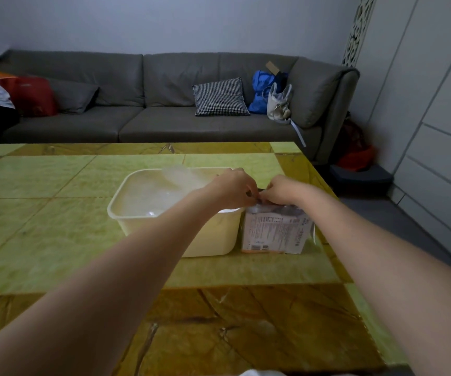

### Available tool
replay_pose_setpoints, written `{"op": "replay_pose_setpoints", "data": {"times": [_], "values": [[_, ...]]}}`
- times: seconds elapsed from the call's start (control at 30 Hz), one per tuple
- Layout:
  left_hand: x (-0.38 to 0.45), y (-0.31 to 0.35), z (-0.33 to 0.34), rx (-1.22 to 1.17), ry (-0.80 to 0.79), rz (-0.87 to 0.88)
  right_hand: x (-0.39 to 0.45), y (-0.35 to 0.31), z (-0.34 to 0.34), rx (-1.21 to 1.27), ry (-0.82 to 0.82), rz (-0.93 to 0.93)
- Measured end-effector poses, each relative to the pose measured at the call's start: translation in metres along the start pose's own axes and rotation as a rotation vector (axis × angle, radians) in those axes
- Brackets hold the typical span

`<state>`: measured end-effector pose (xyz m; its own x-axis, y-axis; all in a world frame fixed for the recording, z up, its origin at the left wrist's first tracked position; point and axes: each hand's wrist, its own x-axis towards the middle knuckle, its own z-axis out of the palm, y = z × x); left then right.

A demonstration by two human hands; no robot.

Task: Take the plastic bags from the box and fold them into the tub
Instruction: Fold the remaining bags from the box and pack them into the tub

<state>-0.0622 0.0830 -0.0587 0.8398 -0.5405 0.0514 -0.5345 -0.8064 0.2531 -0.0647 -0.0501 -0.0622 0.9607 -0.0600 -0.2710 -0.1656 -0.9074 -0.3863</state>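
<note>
- Reaching over the tub (137, 213), we bring our left hand (232, 189) and right hand (281, 189) together at the top of the box (273, 232).
- Our curled fingers pinch at the box's opening; what they grasp, we cannot tell.
- Standing just right of the tub, the box touches it.
- Inside the tub lie clear plastic bags (175, 180).

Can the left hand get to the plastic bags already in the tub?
Probably yes. The left hand is at the top of the box, right beside the tub. The tub has no lid, and nothing covers the plastic bags inside, though the fingers seem busy pinching something at the box.
</note>
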Motion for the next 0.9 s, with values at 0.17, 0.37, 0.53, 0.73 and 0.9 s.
{"op": "replay_pose_setpoints", "data": {"times": [0.17,0.37,0.53,0.73,0.9], "values": [[0.000,0.009,0.007,0.112,-0.026,-0.012,-0.004,0.006,-0.007,0.095,-0.023,-0.041],[0.004,0.011,0.002,-0.314,0.073,-0.050,0.000,0.006,-0.013,0.599,0.220,-0.048],[0.004,0.015,0.000,-0.436,0.217,-0.138,-0.005,0.000,-0.016,0.870,0.169,-0.118],[0.005,0.000,-0.001,-0.604,0.358,-0.342,-0.011,0.010,-0.013,0.728,0.107,-0.209],[0.003,-0.003,0.001,-0.675,0.366,-0.391,-0.003,0.016,-0.007,0.696,0.348,-0.045]]}}
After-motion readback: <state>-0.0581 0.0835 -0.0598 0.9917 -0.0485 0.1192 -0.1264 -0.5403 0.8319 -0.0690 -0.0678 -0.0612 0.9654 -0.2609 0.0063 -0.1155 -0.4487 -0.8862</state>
